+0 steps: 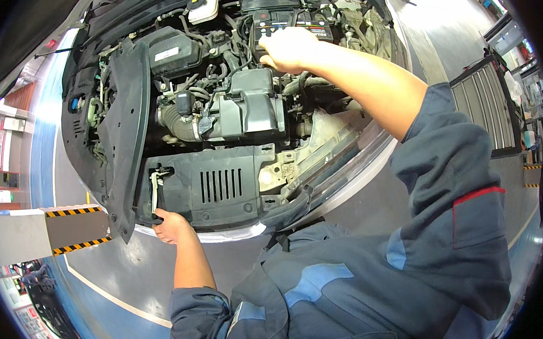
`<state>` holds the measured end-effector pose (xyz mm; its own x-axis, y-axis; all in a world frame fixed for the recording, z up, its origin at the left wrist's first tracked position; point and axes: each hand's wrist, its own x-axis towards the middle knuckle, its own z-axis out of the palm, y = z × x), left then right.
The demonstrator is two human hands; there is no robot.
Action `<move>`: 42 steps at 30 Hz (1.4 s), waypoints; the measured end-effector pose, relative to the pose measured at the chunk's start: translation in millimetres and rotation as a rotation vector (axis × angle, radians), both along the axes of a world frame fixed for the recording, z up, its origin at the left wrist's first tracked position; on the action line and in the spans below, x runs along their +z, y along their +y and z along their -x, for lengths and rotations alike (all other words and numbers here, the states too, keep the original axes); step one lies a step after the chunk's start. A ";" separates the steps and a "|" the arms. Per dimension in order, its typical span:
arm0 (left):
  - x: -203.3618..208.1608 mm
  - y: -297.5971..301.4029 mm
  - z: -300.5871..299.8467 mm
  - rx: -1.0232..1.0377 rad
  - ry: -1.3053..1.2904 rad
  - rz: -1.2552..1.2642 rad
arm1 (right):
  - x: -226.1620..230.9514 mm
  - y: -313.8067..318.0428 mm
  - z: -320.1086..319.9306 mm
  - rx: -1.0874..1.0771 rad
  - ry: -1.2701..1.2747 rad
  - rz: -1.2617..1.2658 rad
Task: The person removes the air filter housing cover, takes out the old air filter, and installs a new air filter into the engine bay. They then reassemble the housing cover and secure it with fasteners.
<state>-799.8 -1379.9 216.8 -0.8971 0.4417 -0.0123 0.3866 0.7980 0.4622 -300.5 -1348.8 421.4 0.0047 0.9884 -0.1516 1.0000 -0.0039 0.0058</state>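
Observation:
My right hand reaches over the black battery at the back of the engine bay. Its fingers are curled at the battery's near side, and glare hides what they hold, if anything. My left hand is at the bay's front edge, fingers bent around a small dark part by the slotted black plastic cover. A pale upright rod stands just above that hand. To its left, a long black trim panel slants across the bay, its near end sticking out past the front edge.
Between my hands sits the grey engine cover with a ribbed air hose. A white-bodied reservoir is at the back. The raised hood hangs at the left. A striped lift post base and a grey drawer cabinet flank the car.

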 end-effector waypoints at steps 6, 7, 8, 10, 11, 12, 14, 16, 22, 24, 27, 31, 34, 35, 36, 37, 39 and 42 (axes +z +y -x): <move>-3.4 -0.1 2.3 -0.002 0.009 0.009 | -3.8 -1.9 6.7 0.029 0.022 -0.101; -4.5 0.2 3.2 0.004 0.001 0.001 | -3.0 -2.1 6.9 0.089 0.044 -0.121; -5.8 0.7 3.7 0.004 -0.004 -0.001 | -2.5 -2.7 6.8 0.080 0.060 -0.115; -7.8 2.1 4.5 0.006 -0.005 -0.011 | 0.6 -1.5 5.6 -0.005 0.064 -0.028; -8.4 2.3 5.0 0.005 0.001 -0.016 | 1.5 -2.3 4.8 -0.119 0.063 -0.051; -8.7 2.6 5.3 0.009 0.012 -0.017 | 3.2 -1.7 3.6 -0.133 0.021 -0.041; -8.8 2.4 5.0 0.011 0.003 -0.017 | 4.7 -3.4 1.5 -0.167 -0.069 -0.036; -7.4 2.7 3.8 0.007 0.002 -0.014 | 4.4 -6.3 2.2 -0.086 0.030 -0.009; 0.7 0.1 -0.1 -0.007 -0.002 -0.007 | 8.7 -4.1 15.0 -0.026 -0.044 0.006; 2.3 -0.1 0.0 -0.020 0.000 -0.004 | 9.1 -5.0 18.0 -0.018 -0.024 0.024; -0.8 -0.2 1.7 -0.014 0.020 0.008 | 8.0 -8.2 15.2 -0.011 -0.020 0.011; -13.3 3.7 5.8 -0.028 0.035 0.021 | 5.6 -12.1 9.9 -0.043 -0.015 0.009; -16.6 4.5 11.7 -0.002 0.043 0.035 | 5.9 -10.8 18.0 -0.211 0.046 -0.031; -14.6 3.0 13.4 -0.013 0.044 -0.005 | 7.3 -9.4 20.8 -0.260 0.066 -0.053; -10.9 0.3 15.0 -0.035 0.009 -0.001 | 8.9 -7.3 24.0 -0.324 0.049 -0.040; -3.9 -3.4 19.2 -0.048 -0.046 -0.039 | 9.0 -5.9 27.6 -0.366 0.063 -0.055; 14.4 -11.1 28.6 -0.155 -0.184 -0.255 | 10.0 1.2 33.9 -0.458 0.052 -0.049; 50.9 -9.5 49.5 -0.718 0.092 -0.550 | 12.8 5.9 36.6 -0.372 -0.055 -0.002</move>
